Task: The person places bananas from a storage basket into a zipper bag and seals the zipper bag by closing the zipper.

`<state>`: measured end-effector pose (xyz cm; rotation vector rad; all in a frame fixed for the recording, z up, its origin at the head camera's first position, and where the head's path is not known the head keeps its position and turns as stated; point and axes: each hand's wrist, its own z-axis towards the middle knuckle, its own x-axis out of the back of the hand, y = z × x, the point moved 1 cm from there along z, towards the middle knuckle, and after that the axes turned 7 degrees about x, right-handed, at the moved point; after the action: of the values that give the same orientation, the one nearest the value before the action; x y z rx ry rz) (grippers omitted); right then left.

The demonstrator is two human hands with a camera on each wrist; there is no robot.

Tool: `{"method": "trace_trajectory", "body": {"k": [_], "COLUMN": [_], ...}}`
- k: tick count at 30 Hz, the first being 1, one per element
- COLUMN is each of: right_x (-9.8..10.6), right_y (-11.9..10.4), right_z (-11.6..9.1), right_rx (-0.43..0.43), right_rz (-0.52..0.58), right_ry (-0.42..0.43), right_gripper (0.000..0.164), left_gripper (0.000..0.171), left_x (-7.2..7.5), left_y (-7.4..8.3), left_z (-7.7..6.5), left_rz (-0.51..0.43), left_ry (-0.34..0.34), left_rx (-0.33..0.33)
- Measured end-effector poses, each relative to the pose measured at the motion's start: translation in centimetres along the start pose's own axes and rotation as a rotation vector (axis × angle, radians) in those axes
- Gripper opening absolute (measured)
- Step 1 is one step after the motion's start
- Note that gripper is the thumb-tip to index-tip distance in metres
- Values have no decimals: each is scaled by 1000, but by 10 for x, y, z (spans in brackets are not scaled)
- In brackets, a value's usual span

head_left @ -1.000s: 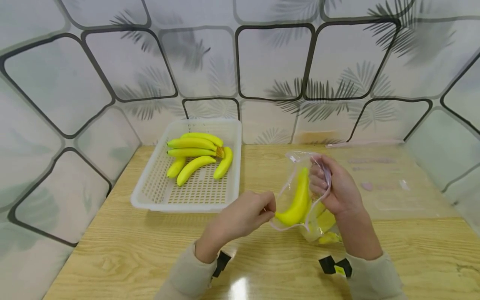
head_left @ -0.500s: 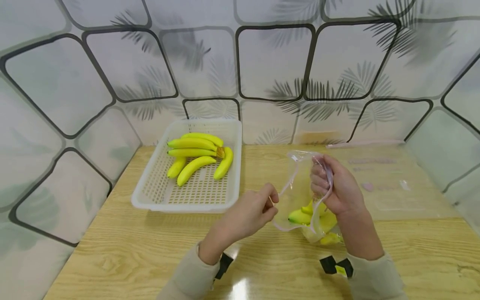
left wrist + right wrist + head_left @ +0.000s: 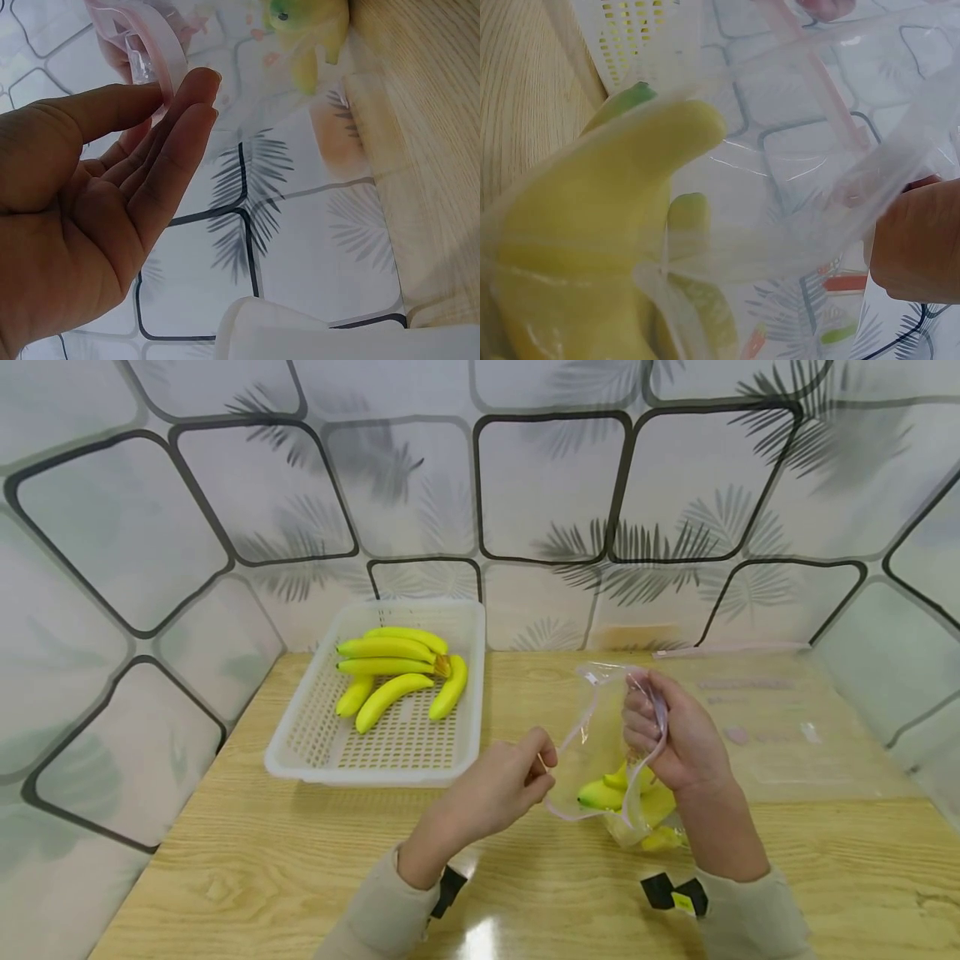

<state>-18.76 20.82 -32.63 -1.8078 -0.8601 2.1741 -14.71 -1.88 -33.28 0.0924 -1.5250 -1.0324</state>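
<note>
A clear zip bag (image 3: 573, 768) with a pinkish rim stands with its mouth spread, several yellow toy bananas (image 3: 606, 793) inside. Around the upper right of the rim curl the fingers of my right hand (image 3: 686, 739), gripping it. My left hand (image 3: 498, 781) is at the opposite side of the mouth; in the left wrist view its thumb and fingertips pinch the pink rim (image 3: 166, 56). Seen close in the right wrist view, a banana (image 3: 585, 240) lies behind the clear film. The lower bananas are partly hidden by folds of plastic.
To the left stands a white perforated basket (image 3: 375, 772) holding several bananas (image 3: 393, 697), some joined in a bunch. A flat clear bag (image 3: 802, 735) lies on the wooden table (image 3: 300, 860) at the right. Patterned cloth (image 3: 551, 485) rises behind.
The banana that stood upright in the bag's mouth has dropped lower inside. My left hand shifted slightly up and right, its fingers parting a little. My right hand keeps its grip.
</note>
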Motion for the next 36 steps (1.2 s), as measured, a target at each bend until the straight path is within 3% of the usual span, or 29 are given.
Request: {"method": "trace_trajectory", "body": {"k": [10, 14, 19, 25, 31, 36], "right_x": [1, 2, 1, 0, 0, -1], "right_y": [-1, -1, -1, -2, -1, 0], "right_z": [-1, -2, -1, -1, -1, -1], "right_rx": [2, 0, 0, -10, -3, -5], "right_rz": [5, 5, -1, 5, 5, -7], "right_ry": [0, -7, -12, -12, -19, -14], "right_gripper": [33, 33, 33, 34, 34, 35], "left_gripper": [8, 7, 3, 8, 20, 34], "left_x": [5, 15, 34, 59, 81, 90], "left_y": [-3, -7, -14, -34, -72, -96], "left_z": [0, -3, -8, -16, -23, -30], "left_rz": [7, -13, -80, -101, 45, 167], "left_ry": [12, 63, 95, 151, 201, 171], "left_rx": [61, 73, 134, 271, 452, 637]}}
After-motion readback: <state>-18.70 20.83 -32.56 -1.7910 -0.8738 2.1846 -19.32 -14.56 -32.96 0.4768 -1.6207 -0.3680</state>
